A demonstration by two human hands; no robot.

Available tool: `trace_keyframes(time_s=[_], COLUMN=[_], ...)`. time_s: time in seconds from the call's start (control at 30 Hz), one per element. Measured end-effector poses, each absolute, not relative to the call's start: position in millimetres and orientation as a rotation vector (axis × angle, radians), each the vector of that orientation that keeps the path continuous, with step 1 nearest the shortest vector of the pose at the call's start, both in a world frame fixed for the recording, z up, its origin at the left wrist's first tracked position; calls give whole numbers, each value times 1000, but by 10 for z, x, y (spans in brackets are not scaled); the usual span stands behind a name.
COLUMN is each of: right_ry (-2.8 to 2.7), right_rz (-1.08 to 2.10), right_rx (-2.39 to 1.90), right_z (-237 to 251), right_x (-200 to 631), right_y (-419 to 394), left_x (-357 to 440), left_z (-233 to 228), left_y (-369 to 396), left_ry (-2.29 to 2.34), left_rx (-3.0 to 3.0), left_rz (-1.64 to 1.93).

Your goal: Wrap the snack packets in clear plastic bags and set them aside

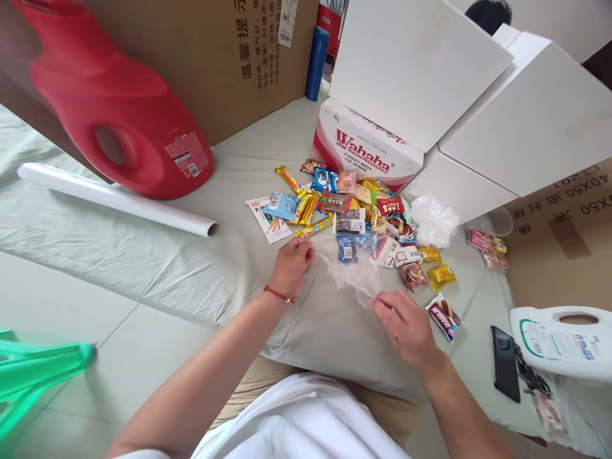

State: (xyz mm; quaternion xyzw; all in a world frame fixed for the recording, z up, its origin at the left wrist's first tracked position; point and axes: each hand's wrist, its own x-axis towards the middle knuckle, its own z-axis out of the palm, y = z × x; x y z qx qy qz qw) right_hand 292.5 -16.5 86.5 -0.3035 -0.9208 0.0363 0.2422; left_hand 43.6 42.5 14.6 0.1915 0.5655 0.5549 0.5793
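A thin clear plastic bag stretches between my two hands, above the front of the cloth-covered surface. My left hand, with a red cord bracelet at the wrist, pinches one end of it. At the other end, my right hand grips the bag between thumb and fingers. Just beyond lies a heap of small wrapped snacks in many colours, partly seen through the plastic. A dark red snack packet lies apart, to the right of my right hand. Crumpled clear plastic bags rest at the heap's right side.
A red and white Wahaha carton stands behind the heap, beside white boxes. At left are a red jug and a white roll. A phone and a white bottle lie at right. A green stool stands lower left.
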Motion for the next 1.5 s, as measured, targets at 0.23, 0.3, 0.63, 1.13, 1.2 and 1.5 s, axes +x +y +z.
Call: trace_keyframes(time_s=[0.23, 0.3, 0.63, 1.13, 1.2, 1.5], right_ry=[-2524, -2372, -1961, -2105, -2077, -1764], right_rz=[599, 822, 1166, 392, 352, 659], right_rx=[-1056, -1166, -1501, -1517, -1527, -1503], right_z=[352, 413, 379, 234, 208, 99], right_x=[3480, 3603, 3095, 2394, 2403, 2419], right_y=[-690, -674, 59, -74, -48, 133], left_x=[282, 277, 336, 890, 988, 959], left_z=[59, 71, 213, 462, 363, 248], left_y=[-204, -341, -852, -535, -423, -31], left_ry=[1424, 1418, 1363, 1648, 1614, 944], left_rx=[434, 489, 792, 1428, 1213, 625], left_rz=[1304, 1269, 1086, 843, 834, 701])
